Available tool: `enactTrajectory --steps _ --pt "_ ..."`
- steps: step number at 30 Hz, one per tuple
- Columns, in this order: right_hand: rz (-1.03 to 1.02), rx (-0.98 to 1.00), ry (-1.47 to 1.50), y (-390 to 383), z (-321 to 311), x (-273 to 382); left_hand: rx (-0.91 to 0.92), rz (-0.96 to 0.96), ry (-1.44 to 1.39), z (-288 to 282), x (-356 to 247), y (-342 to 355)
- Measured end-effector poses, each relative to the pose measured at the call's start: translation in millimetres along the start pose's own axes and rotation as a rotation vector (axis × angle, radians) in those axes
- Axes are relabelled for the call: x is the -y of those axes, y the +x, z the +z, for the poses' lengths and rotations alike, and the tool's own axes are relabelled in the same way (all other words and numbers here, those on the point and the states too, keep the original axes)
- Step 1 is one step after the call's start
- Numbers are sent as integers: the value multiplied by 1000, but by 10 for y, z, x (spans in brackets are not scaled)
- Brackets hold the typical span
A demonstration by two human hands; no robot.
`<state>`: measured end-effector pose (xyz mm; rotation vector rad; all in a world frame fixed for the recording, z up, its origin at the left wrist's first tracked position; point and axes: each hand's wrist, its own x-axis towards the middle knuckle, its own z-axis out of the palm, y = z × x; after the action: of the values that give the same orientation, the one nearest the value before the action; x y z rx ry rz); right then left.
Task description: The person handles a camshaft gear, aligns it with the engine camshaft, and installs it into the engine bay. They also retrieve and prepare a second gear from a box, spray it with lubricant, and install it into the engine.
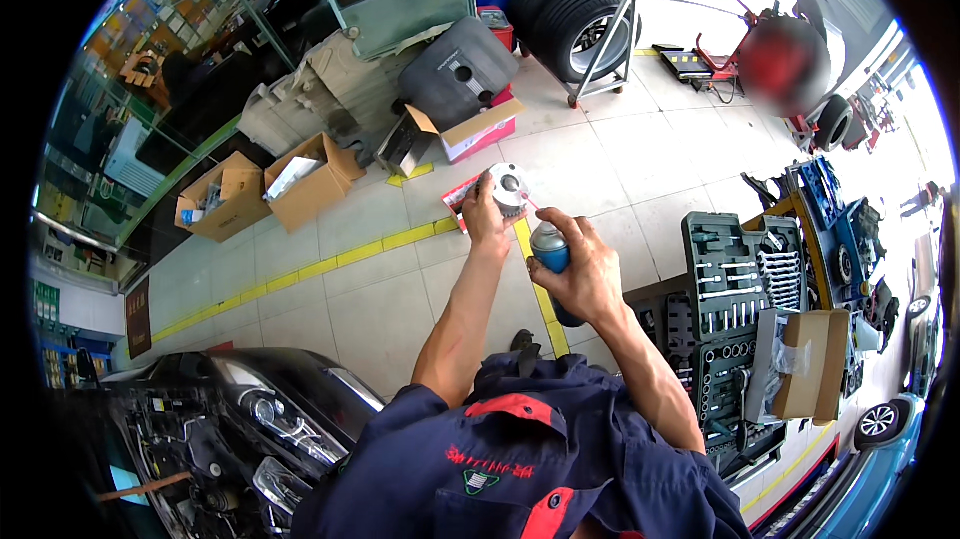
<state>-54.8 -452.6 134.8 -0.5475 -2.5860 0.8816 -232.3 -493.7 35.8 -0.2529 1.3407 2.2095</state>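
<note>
Metal part point(508, 189), round, held in the air above the floor by the left hand point(487, 217), its fingers pinching one edge; right hand point(590, 274) wrapped around a blue spray can point(551, 247) just beside it. Probably dense, stiff and slippery when wet, hence best gripped by its outer rim. Surroundings: pale tiled floor point(380, 304), yellow line point(340, 259), open tool case point(694, 274) at right, tyres point(590, 34) on a rack point(630, 24) beyond.
</note>
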Motion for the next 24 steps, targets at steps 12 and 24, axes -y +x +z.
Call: enactTrajectory --steps 12,24 --pt "49 -78 5 19 -138 -76 150 -173 -64 112 219 260" --pt "145 -119 -46 -296 -330 -213 279 -310 -37 421 358 39"
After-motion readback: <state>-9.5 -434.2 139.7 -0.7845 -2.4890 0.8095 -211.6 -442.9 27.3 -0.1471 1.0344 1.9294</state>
